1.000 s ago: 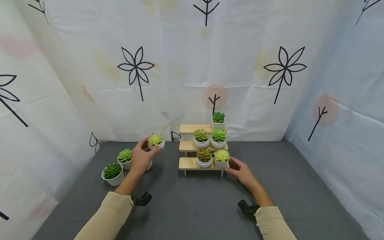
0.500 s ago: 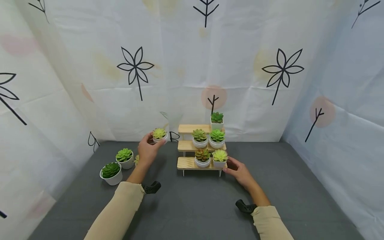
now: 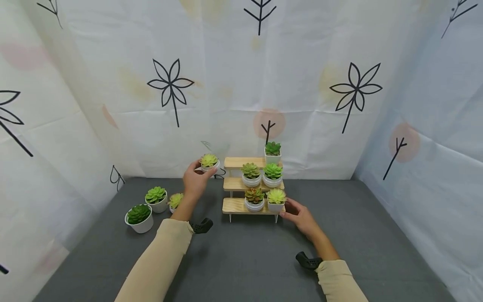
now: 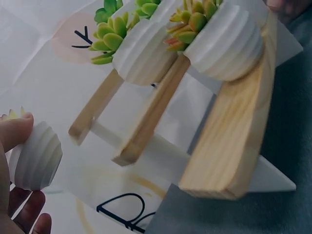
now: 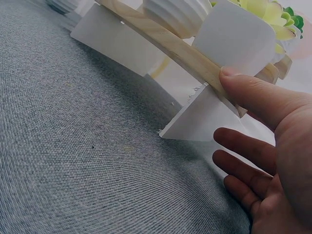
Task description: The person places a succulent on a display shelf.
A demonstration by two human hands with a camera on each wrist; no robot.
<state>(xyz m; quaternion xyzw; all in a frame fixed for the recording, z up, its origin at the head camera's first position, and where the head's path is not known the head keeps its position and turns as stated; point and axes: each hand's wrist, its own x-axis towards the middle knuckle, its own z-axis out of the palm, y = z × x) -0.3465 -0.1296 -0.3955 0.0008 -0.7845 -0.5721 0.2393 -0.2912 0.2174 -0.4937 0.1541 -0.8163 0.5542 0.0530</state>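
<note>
My left hand (image 3: 194, 181) grips a potted succulent (image 3: 209, 161), yellow-green in a ribbed white pot (image 4: 40, 156), held up left of the three-tier wooden display stand (image 3: 235, 204). In the left wrist view the thumb lies along the pot's upper side with fingers below it. My right hand (image 3: 305, 219) holds the right end of the stand's lowest tier. Its thumb (image 5: 243, 87) presses the tier's front edge; the index finger is mostly hidden behind, and the other fingers spread loosely. A yellow-green succulent (image 3: 276, 196) in a smooth white pot stands right beside that hand.
On the stand sit a reddish succulent (image 3: 254, 196) at the bottom, two green ones (image 3: 250, 170) on the middle tier and one (image 3: 273, 149) on top. Three more potted succulents (image 3: 139, 216) stand on the grey table (image 3: 241, 260) at left. A patterned white cloth (image 3: 226, 84) hangs behind.
My left hand has carried the succulent right and upward, toward the stand's top tier, uncovering a small yellow-green potted plant on the table. The right hand has stayed at the stand.
</note>
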